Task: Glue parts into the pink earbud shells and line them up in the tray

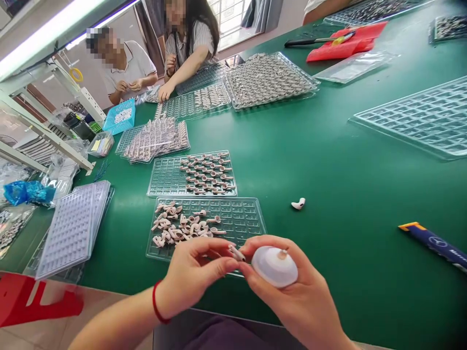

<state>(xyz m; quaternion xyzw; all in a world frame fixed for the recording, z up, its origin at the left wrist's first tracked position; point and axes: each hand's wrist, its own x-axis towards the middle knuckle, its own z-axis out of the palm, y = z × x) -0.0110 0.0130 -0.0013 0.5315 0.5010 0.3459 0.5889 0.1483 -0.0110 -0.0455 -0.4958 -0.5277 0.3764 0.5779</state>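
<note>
My left hand [199, 272], with a red cord at its wrist, pinches a small white earbud shell [237, 253] between thumb and fingers. In my right hand [292, 287] is a white plastic bottle [274, 266], its rounded end towards me with a small brownish nub. The right fingertips meet the shell; whether the bottle's far end touches it is hidden. Just beyond my hands lies a clear tray [241, 214] with loose earbud shells [182, 224] heaped on its left part. A single earbud shell [298, 203] with a dark opening rests on the green table to the right.
Behind, another clear tray [166, 175] has shells in rows at its right. Stacked white trays [69, 228] stand left, a blue basket [120, 116] farther back. A dark blue tube-like packet [434, 245] lies right. Two co-workers [127, 68] handle parts across the table [328, 160].
</note>
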